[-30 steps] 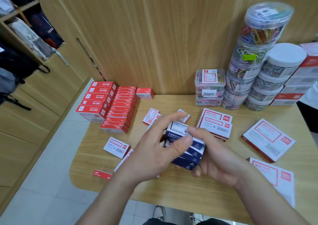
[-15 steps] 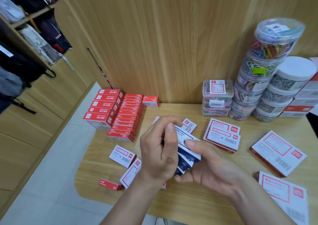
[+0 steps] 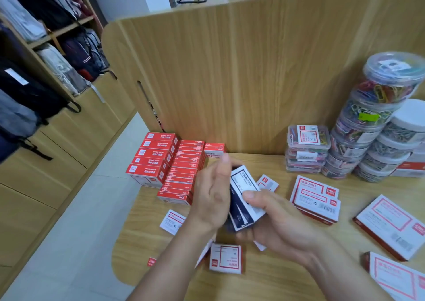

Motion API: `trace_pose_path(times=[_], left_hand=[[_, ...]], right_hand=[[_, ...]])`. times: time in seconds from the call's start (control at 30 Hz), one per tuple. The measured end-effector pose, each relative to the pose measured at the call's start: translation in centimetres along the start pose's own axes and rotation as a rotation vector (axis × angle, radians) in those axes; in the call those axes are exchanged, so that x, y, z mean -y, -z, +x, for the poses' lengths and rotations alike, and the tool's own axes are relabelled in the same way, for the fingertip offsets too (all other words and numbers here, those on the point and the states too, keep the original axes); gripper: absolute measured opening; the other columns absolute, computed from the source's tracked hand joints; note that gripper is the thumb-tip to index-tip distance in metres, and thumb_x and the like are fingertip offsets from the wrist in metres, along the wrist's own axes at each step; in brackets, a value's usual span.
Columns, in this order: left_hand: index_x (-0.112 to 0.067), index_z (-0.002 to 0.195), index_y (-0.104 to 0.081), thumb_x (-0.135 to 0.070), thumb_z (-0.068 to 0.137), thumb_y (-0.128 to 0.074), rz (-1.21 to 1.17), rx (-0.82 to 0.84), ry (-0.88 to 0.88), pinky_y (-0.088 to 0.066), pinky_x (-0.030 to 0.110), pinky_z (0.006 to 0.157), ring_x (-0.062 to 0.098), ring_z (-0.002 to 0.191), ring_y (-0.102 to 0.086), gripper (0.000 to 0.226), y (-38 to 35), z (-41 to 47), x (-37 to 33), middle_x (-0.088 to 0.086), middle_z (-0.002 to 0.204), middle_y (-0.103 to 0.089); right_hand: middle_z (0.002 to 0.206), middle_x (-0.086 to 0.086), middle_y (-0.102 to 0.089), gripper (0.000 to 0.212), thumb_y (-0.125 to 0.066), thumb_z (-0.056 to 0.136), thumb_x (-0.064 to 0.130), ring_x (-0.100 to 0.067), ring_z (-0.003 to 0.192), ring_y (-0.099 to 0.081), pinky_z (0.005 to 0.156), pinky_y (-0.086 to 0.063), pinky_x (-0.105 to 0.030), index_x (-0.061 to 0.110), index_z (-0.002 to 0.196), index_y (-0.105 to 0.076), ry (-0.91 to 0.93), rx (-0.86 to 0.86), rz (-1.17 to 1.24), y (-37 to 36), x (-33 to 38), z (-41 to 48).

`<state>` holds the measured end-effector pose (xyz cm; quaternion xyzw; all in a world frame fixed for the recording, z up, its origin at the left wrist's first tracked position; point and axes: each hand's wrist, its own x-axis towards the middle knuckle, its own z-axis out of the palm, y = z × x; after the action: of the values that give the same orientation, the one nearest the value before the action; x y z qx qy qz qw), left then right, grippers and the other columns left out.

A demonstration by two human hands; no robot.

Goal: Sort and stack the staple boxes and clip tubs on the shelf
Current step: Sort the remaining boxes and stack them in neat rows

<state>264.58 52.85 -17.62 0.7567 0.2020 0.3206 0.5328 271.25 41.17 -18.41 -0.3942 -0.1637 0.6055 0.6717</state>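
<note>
Single head-worn wide-angle view, looking forward and steeply down from close above the wooden table (image 3: 287, 275); its back panel (image 3: 253, 82) fills the upper frame.

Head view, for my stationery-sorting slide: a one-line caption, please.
Both hands, left hand and right hand, hold a bundle of navy staple boxes above a wooden shelf strewn with red boxes.

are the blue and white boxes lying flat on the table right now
No, the blue and white boxes are held up off the table, pinched between the left hand and the right hand.
</note>
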Motion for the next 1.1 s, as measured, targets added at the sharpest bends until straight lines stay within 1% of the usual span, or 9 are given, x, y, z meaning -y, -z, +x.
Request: trace_pose_path(times=[0.1,0.2,0.3,0.4,0.63,0.73,0.83,0.97,1.1], left_hand=[[-0.016,0.09,-0.071,-0.041,0.095,-0.031,-0.031,-0.059,0.132,-0.051,0.034,0.079,0.015,0.085,-0.066,0.047,1.1,2.3,0.8,0.0,0.086,-0.073],[-0.022,0.098,-0.066,-0.029,0.089,-0.04,0.573,0.232,0.047,-0.046,0.032,0.08,0.018,0.098,-0.062,0.029,1.9,3.1,3.3,-0.004,0.1,-0.07],[-0.028,0.115,-0.055,-0.054,0.087,-0.031,0.828,0.513,0.048,-0.036,0.037,0.1,0.026,0.125,-0.043,0.044,0.7,1.9,4.8,0.0,0.126,-0.054],[-0.043,0.135,-0.038,-0.066,0.083,-0.039,0.971,0.616,0.038,-0.027,0.042,0.111,0.025,0.138,-0.021,0.056,-0.4,0.4,5.1,-0.002,0.144,-0.036],[-0.041,0.131,-0.044,-0.043,0.087,-0.047,0.905,0.567,-0.086,-0.04,0.032,0.096,0.016,0.126,-0.036,0.044,1.0,-1.7,3.1,-0.006,0.137,-0.042],[-0.034,0.108,-0.06,-0.033,0.079,-0.042,0.867,0.349,-0.195,-0.052,0.03,0.076,0.013,0.1,-0.056,0.034,3.0,-1.2,2.0,-0.014,0.114,-0.062],[-0.028,0.097,-0.068,-0.024,0.076,-0.04,0.938,0.162,-0.245,-0.051,0.032,0.066,0.019,0.084,-0.056,0.035,4.8,2.0,1.3,-0.01,0.094,-0.07],[-0.023,0.105,-0.061,-0.015,0.079,-0.054,1.196,0.263,-0.158,-0.041,0.032,0.069,0.022,0.099,-0.049,0.028,4.3,7.2,1.9,-0.005,0.105,-0.067],[-0.021,0.105,-0.053,-0.014,0.084,-0.052,1.369,0.372,-0.2,-0.036,0.033,0.073,0.023,0.11,-0.045,0.023,3.0,8.8,3.3,-0.002,0.108,-0.063]], right_hand=[[0.104,-0.005,-0.071,0.059,-0.072,0.063,0.037,-0.018,0.088,-0.066,0.069,-0.053,-0.035,0.023,0.119,-0.061,0.13,-0.178,-0.467,0.5,2.5,0.5],[0.1,0.008,-0.07,0.055,-0.079,0.07,0.027,-0.005,0.091,-0.066,0.082,-0.053,-0.029,0.023,0.121,-0.057,0.255,-0.385,-0.803,0.8,5.2,1.7],[0.11,0.007,-0.061,0.068,-0.079,0.063,0.035,-0.009,0.101,-0.06,0.091,-0.048,-0.029,0.027,0.124,-0.049,0.294,-0.457,-1.163,1.0,6.7,3.8],[0.117,0.006,-0.05,0.082,-0.079,0.061,0.038,-0.011,0.107,-0.052,0.092,-0.041,-0.026,0.029,0.133,-0.042,0.283,-0.485,-1.373,1.2,6.9,5.6],[0.116,0.001,-0.046,0.091,-0.077,0.056,0.039,-0.026,0.107,-0.052,0.093,-0.045,-0.039,0.026,0.137,-0.037,0.269,-0.42,-1.716,3.2,6.0,8.4],[0.118,0.001,-0.046,0.09,-0.076,0.058,0.039,-0.027,0.107,-0.051,0.09,-0.046,-0.038,0.027,0.137,-0.036,0.258,-0.399,-1.806,3.9,5.3,8.8],[0.122,0.003,-0.046,0.092,-0.078,0.06,0.041,-0.024,0.111,-0.049,0.087,-0.044,-0.03,0.027,0.139,-0.033,0.25,-0.385,-1.822,4.3,4.5,9.3],[0.129,0.004,-0.041,0.095,-0.077,0.063,0.042,-0.02,0.115,-0.042,0.086,-0.035,-0.025,0.03,0.143,-0.029,0.225,-0.411,-1.811,4.4,4.1,9.3],[0.123,-0.002,-0.039,0.087,-0.071,0.068,0.049,-0.025,0.111,-0.04,0.093,-0.041,-0.033,0.042,0.142,-0.027,0.2,-0.535,-1.844,4.3,3.4,8.4]])
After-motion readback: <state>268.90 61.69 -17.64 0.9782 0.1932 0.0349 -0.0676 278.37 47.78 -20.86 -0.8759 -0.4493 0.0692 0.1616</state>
